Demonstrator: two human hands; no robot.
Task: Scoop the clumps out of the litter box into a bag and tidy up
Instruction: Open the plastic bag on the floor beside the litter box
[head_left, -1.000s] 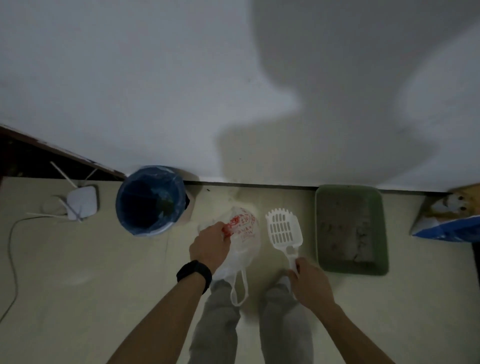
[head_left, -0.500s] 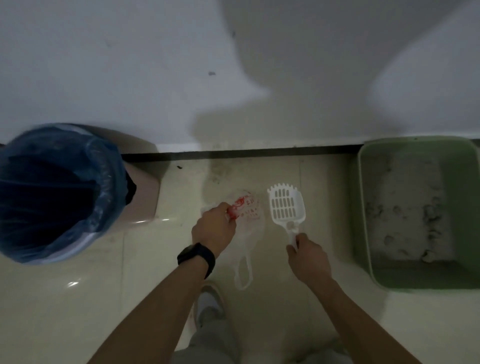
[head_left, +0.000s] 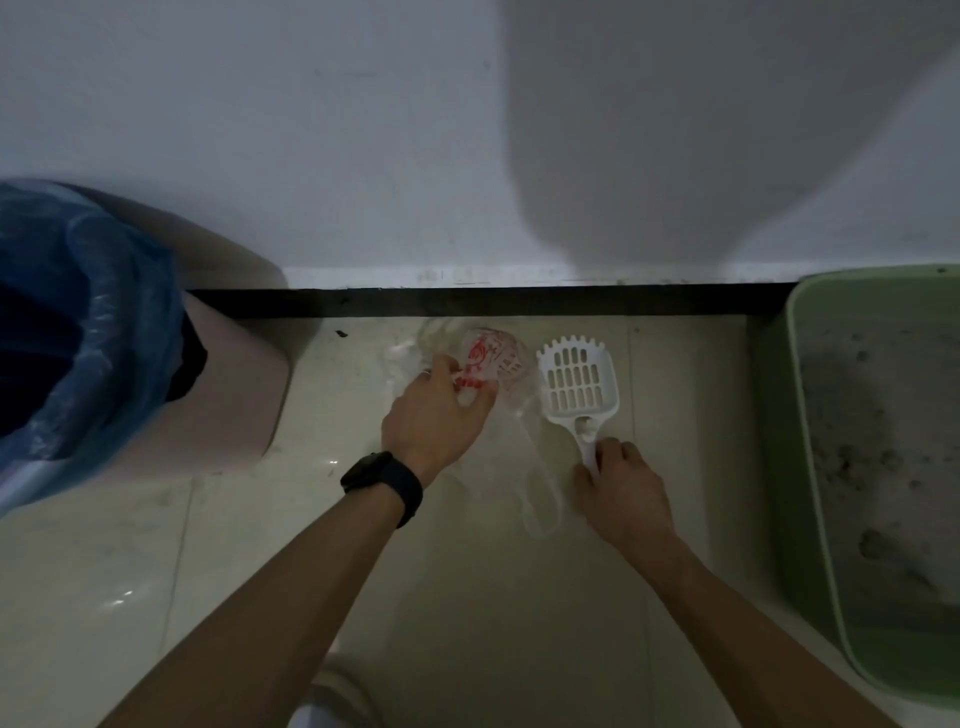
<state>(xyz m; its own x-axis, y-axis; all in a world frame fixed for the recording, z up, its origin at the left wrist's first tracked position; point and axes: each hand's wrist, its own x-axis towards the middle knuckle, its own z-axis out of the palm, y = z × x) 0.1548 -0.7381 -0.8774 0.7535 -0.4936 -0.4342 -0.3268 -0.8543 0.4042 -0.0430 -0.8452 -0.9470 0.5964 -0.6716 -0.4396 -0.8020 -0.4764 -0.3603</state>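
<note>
A clear plastic bag (head_left: 498, 358) with red print lies low over the floor near the wall, and my left hand (head_left: 434, 421) grips its crumpled top. One bag handle loops down between my two arms. A white slotted litter scoop (head_left: 576, 382) lies just right of the bag, with my right hand (head_left: 621, 480) curled round its handle. The green litter box (head_left: 810, 467) stands at the right edge, holding grey litter with several dark clumps.
A pink bin (head_left: 228, 395) lined with a blue bag (head_left: 98, 332) stands at the left, close to the wall. A dark skirting strip (head_left: 519, 301) runs along the wall's foot. Pale floor tiles lie between the bin and the litter box.
The view has dropped lower and closer to the floor, so bin and litter box look larger and slide outward. Both hands keep their grips, bag and scoop now near the floor.
</note>
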